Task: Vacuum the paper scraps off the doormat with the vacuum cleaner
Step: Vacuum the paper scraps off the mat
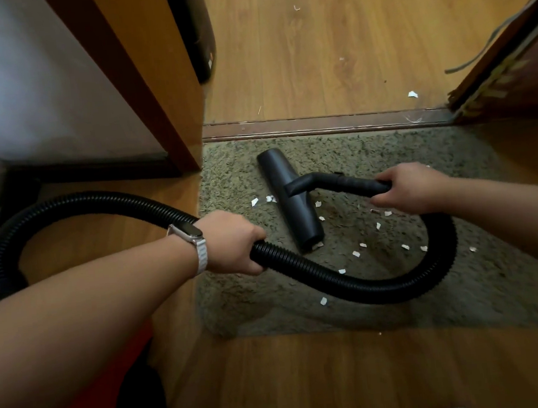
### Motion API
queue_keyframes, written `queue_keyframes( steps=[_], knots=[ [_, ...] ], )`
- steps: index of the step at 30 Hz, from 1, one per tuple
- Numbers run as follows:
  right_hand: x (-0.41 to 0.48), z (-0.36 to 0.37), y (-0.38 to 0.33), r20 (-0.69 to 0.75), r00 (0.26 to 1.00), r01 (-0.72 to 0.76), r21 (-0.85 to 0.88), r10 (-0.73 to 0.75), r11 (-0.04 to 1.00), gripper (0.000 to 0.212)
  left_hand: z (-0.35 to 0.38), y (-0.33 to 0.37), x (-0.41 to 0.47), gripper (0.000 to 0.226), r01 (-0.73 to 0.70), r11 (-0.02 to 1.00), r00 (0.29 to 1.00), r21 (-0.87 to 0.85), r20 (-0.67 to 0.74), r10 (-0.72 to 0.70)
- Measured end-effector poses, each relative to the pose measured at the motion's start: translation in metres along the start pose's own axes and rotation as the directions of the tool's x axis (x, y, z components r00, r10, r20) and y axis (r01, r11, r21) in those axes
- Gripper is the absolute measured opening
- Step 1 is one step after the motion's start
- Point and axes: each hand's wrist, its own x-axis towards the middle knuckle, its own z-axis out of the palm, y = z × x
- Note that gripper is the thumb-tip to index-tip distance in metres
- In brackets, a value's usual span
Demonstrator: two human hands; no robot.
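Paper scraps are scattered over the middle of the doormat, a few right against the floor nozzle, which sits flat on the pile. The right hand has its fingers curled round the rigid tube, for steering I'd guess. The left hand wraps the ribbed hose, probably to manage the slack. More bits lie on the wood floor past the threshold.
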Motion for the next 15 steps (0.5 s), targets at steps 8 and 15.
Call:
queue_keyframes(
  steps=[8,15],
  knots=[
    [-0.008,0.001,0.046,0.013,1.0,-0.022,0.04,0.022,0.999,0.018,-0.001,0.035,0.01,0.033,0.019,0.999,1.0,-0.044,0.018,-0.018],
    [0.011,0.011,-0.001,0.001,0.984,0.178,0.067,-0.178,0.982,0.016,0.015,0.052,-0.007,0.039,0.067,0.998,0.995,-0.002,0.081,-0.066]
  ],
)
